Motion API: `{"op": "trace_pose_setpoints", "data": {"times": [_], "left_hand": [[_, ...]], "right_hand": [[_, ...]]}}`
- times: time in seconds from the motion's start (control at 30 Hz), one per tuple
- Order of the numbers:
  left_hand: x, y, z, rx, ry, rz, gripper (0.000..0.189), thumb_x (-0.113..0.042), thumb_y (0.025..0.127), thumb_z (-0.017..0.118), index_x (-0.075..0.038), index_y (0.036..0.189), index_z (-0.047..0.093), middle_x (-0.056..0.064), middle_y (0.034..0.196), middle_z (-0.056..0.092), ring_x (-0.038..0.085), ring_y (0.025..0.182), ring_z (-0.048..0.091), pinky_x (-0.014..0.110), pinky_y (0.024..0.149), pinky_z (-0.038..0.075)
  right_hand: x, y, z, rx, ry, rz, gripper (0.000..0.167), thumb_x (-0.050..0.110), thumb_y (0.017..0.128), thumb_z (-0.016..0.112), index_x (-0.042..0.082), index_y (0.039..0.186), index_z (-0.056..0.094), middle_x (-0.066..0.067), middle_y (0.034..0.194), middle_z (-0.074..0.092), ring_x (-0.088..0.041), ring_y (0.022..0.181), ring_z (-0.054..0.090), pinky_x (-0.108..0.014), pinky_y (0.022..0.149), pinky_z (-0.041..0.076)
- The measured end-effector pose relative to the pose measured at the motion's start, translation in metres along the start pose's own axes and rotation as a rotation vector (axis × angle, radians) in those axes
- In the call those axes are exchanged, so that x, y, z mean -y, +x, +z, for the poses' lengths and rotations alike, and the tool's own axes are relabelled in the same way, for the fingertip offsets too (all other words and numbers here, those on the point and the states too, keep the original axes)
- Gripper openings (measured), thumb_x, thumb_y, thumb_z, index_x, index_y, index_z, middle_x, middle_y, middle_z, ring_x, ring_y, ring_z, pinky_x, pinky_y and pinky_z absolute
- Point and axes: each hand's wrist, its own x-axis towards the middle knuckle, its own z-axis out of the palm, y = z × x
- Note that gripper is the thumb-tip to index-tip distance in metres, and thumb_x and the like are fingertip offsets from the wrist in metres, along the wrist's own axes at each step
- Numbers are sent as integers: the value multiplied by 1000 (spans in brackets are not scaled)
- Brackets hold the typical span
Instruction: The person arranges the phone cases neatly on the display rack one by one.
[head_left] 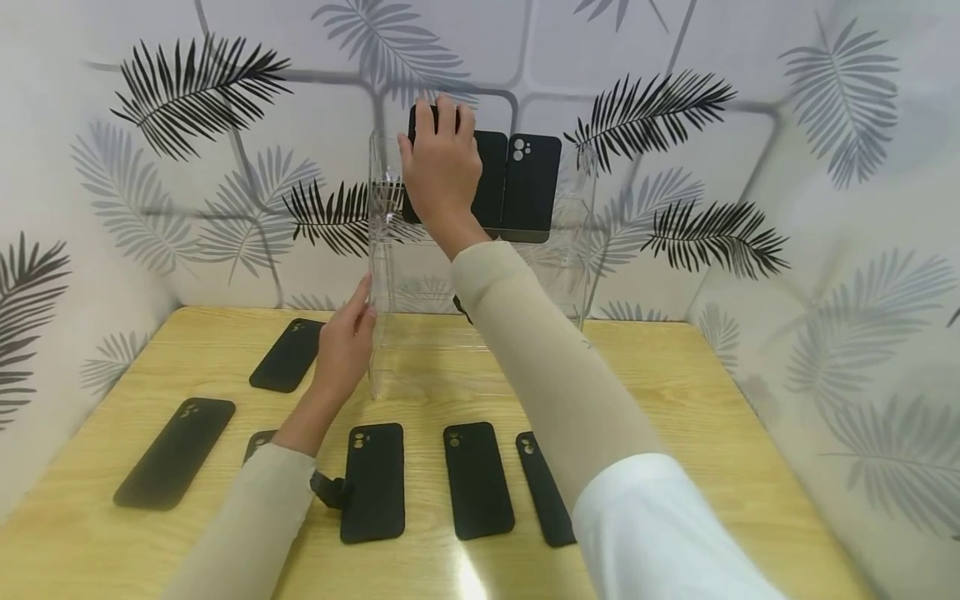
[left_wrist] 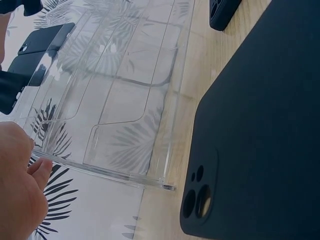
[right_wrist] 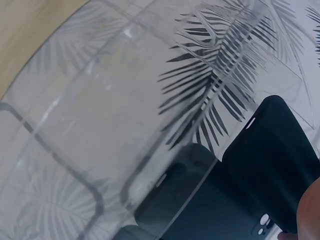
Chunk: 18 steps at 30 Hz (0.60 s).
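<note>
The right hand [head_left: 442, 171] is at the top shelf of a clear stand [head_left: 377, 267]; its fingers are bent over a black phone case [right_wrist: 270, 160] and grip it at the left end of the row. To its right, a middle case [head_left: 491, 179] and an end case [head_left: 532, 183] stand near each other, and after them a short length of shelf shows before the stand's right edge. The left hand [head_left: 347, 346] has nearly straight fingers, touching the stand's left side edge without curling around it. The stand is near the back edge of the wooden surface [head_left: 675, 392], before a leaf-patterned wall [head_left: 480, 50]. Six more cases [head_left: 480, 479] lie on the surface, two partly hidden by the arms; between the front ones and the stand, a strip of wood shows.
</note>
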Motion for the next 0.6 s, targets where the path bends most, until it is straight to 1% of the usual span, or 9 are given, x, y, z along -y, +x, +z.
{"op": "trace_pose_setpoints", "data": {"times": [0.1, 0.23, 0.27, 0.37, 0.5, 0.6], "left_hand": [[1, 0, 0, 0, 4, -3, 53, -20, 109, 46, -26, 160, 31, 12, 92, 59, 23, 66, 41, 38, 66, 42], [3, 0, 0, -3, 5, 9, 52, -19, 109, 46, -23, 159, 33, 14, 95, 61, 24, 67, 42, 39, 69, 43], [3, 0, 0, -3, 4, 10, 52, -20, 109, 46, -23, 159, 33, 15, 98, 62, 24, 67, 43, 39, 69, 43], [5, 0, 0, -4, 4, 18, 53, -18, 109, 46, -25, 159, 32, 17, 100, 63, 24, 68, 43, 39, 71, 43], [7, 0, 1, -14, 9, 24, 53, -18, 109, 46, -27, 159, 32, 14, 89, 59, 23, 66, 41, 38, 67, 42], [7, 2, 1, -18, 8, 32, 53, -18, 108, 47, -27, 159, 32, 11, 84, 56, 23, 65, 41, 38, 67, 42]], "right_hand": [[2, -4, 4, 13, -3, -3, 50, 46, 103, 53, 17, 144, 52, -4, 144, 51, -25, 134, 44, -31, 106, 49], [3, -10, 9, 41, 1, 5, 50, 46, 104, 52, 17, 144, 51, -5, 144, 50, -25, 135, 43, -32, 107, 49], [3, -11, 10, 49, 4, 8, 50, 46, 104, 52, 16, 144, 51, -5, 145, 50, -25, 136, 43, -31, 108, 48], [4, -15, 14, 65, 12, 11, 50, 45, 104, 52, 15, 144, 51, -6, 145, 50, -26, 138, 43, -31, 111, 45], [5, -17, 17, 61, 3, 2, 49, 44, 105, 52, 14, 144, 52, -7, 144, 51, -27, 139, 43, -32, 116, 40], [5, -14, 16, 28, -12, 4, 49, 44, 104, 53, 14, 143, 53, -7, 143, 53, -26, 137, 45, -31, 114, 42]]}}
